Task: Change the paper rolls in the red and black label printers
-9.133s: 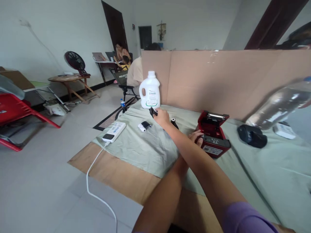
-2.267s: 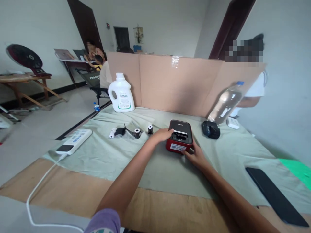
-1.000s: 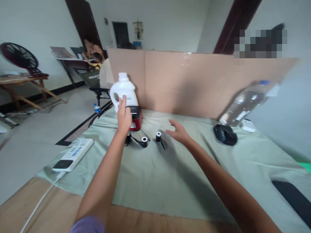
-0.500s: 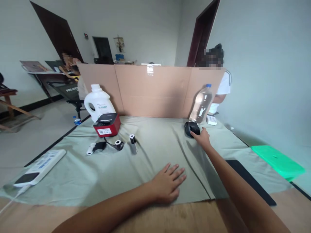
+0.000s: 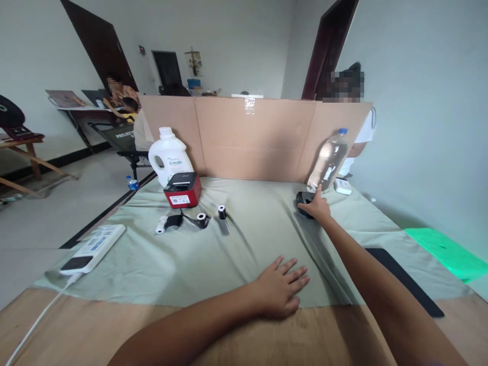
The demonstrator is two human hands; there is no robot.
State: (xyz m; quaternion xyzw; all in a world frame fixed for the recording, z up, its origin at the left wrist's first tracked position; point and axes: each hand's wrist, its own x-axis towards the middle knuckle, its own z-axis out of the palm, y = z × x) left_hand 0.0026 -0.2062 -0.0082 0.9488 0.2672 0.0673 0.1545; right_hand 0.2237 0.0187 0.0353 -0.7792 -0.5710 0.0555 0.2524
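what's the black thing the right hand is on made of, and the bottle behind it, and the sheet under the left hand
Black device under the right hand: looks like matte hard plastic, dull with no glints, mostly hidden. Bottle: clear glossy plastic, see-through, blue cap. Sheet under the left hand: pale green woven cloth, soft creases.

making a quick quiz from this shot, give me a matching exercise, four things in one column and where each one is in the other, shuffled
Things:
1. red printer
2. clear water bottle
3. left hand
4. power strip

Places:
A. flat on the green cloth, near edge
B. far right, against the cardboard screen
C. left edge of the cloth, white cable attached
D. in front of the white jug

Pairs: 1-D, 2-B, 3-A, 4-C
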